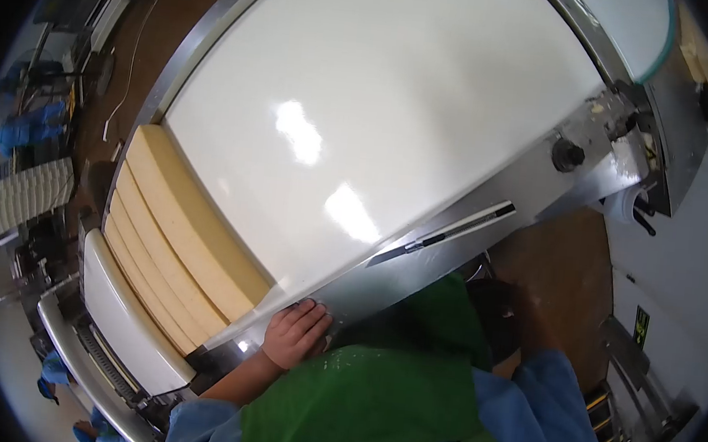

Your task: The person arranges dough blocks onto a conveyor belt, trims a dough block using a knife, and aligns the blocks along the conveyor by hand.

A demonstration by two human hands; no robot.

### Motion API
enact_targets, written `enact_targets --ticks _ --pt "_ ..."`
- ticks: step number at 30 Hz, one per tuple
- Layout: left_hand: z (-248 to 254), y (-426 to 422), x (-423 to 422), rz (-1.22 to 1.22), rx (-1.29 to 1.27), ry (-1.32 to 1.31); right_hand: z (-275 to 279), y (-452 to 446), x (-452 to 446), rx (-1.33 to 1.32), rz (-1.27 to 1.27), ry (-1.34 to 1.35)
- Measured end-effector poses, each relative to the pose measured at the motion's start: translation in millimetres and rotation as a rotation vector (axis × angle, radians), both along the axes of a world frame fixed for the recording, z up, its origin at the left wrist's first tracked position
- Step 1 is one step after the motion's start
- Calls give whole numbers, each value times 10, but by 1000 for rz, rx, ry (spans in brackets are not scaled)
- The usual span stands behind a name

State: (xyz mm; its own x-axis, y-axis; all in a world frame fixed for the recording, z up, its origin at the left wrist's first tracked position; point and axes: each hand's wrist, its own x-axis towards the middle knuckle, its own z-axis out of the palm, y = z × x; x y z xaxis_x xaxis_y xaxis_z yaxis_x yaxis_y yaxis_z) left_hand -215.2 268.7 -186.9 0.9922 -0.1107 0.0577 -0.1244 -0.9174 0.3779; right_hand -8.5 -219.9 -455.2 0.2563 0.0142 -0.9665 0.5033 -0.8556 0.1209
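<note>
My left hand [298, 334] rests on the metal edge [348, 292] of a wide machine, fingers close together and lying over the edge, with nothing seen in them. Just beyond it are several thick cream-yellow slabs [193, 228], lined up against the left end of a glossy white surface [382, 97]. What they are made of I cannot make out. A long, thin knife-like tool [445, 233], with a pale and black handle, lies on the metal edge to the right of that hand. My right sleeve [540, 406] shows at the lower right, but my right hand is not visible.
A black knob [568, 155] stands on the metal edge at the right, near a white container [625, 203]. A white curved panel [127, 311] adjoins the slabs on the left. People in blue [34, 127] are in the far left background.
</note>
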Motion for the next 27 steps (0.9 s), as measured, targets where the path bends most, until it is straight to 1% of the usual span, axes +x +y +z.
enact_targets --ticks 2,4,9,11,14,17,19,21,23,25,26,27 --pt "27 5 32 -7 -5 12 -233 -242 -268 49 -53 -40" --pt "95 34 63 -26 -7 52 -324 -355 -416 85 -82 -64" --pt "98 48 55 -27 -41 89 -287 -146 -176 118 -32 -64" --pt "85 40 31 -36 -45 114 -350 -26 -49 144 12 -65" --pt "50 35 37 -39 -2 107 -632 167 157 205 107 -70" --pt "-12 -15 38 50 -73 61 -833 299 394 279 227 -91" --pt "15 -48 81 83 -11 -13 -906 394 568 333 332 -108" --pt "92 -177 101 144 158 -24 -928 539 726 379 441 -117" --pt "7 -379 29 346 300 -164 -916 729 842 435 551 -125" --pt "11 -684 -113 457 306 -246 -765 1009 921 501 643 -136" --pt "-55 -821 -228 442 431 -299 -702 1138 951 529 680 -143" --pt "-95 -934 -376 437 415 -311 -631 1278 988 562 710 -153"
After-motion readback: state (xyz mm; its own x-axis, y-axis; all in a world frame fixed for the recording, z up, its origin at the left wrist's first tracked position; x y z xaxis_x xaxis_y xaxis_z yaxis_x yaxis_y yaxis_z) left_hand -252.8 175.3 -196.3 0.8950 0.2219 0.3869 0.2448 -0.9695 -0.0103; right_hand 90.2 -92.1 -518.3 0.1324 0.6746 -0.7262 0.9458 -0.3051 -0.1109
